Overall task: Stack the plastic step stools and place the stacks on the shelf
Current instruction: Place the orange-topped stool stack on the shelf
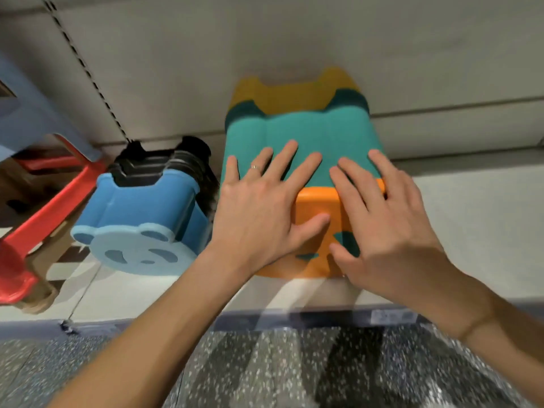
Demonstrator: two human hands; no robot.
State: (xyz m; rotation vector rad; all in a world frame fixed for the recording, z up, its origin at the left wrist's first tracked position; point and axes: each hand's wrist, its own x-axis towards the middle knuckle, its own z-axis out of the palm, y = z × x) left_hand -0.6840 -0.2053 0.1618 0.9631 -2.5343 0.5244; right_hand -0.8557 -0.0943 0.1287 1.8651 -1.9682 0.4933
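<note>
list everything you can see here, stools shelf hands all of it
orange stool: one, orange with teal face marks, front of the stack lying on its side under the hands
teal stool: one, teal, nested behind the orange one
dark teal stool: one, dark teal, behind that
yellow stool: one, yellow, rear of that stack
blue panda stool: one, blue with pale panda face, front of the stack to the left
black stools: several, count unclear, nested behind the panda one
red stool: one, red, far left
grey-blue stool: one, upper left, cut off
shelf: one, pale, under the stacks
floor: speckled grey, bottom
left hand: flat on the stack, wears a ring
right hand: flat on the stack
</note>
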